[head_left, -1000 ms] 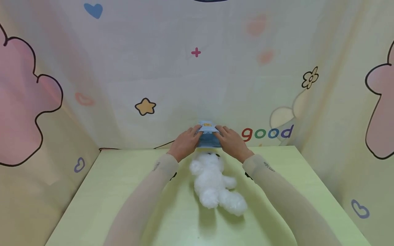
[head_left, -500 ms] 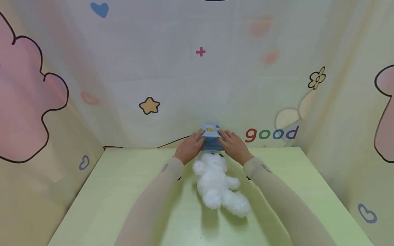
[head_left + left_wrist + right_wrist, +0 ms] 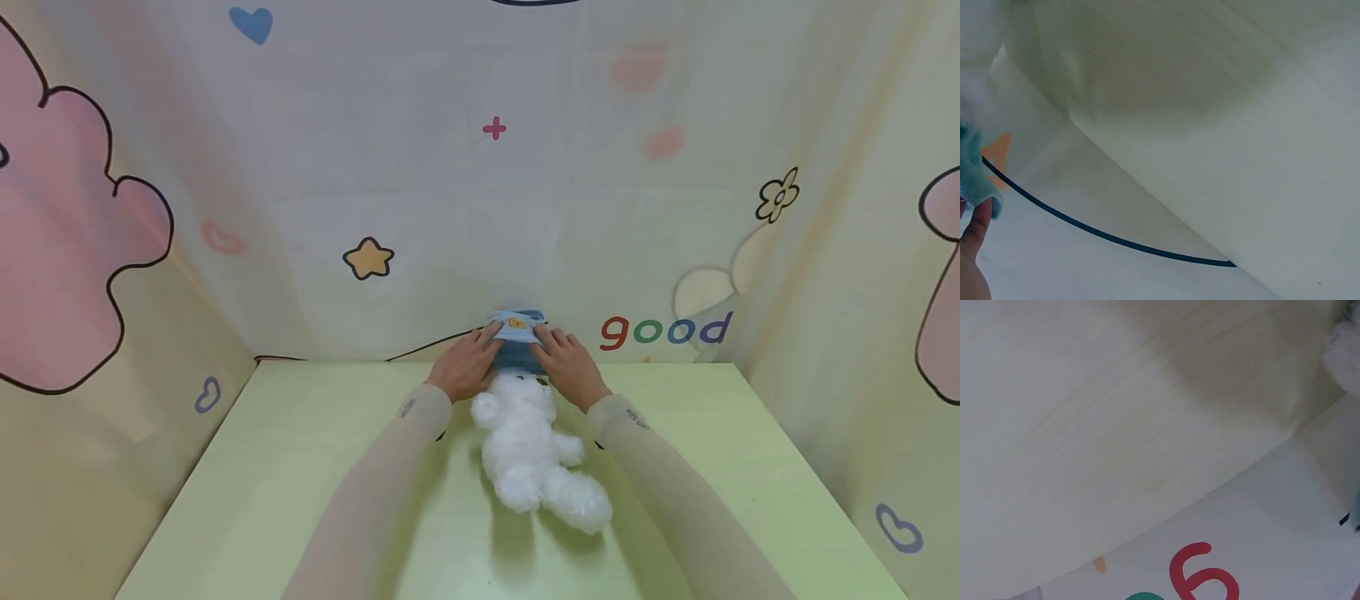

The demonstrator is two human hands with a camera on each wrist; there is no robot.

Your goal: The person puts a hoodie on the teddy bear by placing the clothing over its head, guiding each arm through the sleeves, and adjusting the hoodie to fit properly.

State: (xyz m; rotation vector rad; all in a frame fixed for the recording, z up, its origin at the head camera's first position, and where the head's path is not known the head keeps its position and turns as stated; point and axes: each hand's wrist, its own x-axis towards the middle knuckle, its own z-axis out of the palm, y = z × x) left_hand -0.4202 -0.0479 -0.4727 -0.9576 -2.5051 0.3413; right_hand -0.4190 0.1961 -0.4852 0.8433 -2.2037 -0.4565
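Note:
A white fluffy stuffed animal [image 3: 521, 450] lies on its back in the head view, its head toward the back wall. Just past its head, a small blue cloth piece [image 3: 517, 358] with a pale, yellow-printed band is held between two hands. My left hand [image 3: 465, 365] pinches its left side, and my right hand [image 3: 570, 368] pinches the right side. The cloth's lower edge overlaps the top of the toy's head. At the left wrist view's edge, a thumb [image 3: 977, 228] presses the fuzzy blue cloth [image 3: 971, 175]. The right wrist view catches only white fur [image 3: 1344, 359].
The pale green table [image 3: 300, 475] meets a printed fabric backdrop [image 3: 420, 167] right behind the cloth. Similar fabric walls [image 3: 840, 350] stand along both sides. Coloured letters [image 3: 666, 331] are printed on the backdrop right of the hands.
Both hands have brought the blue cloth down and nearer, so it now meets the top of the toy's head. The head view has shifted slightly. The toy keeps its pose.

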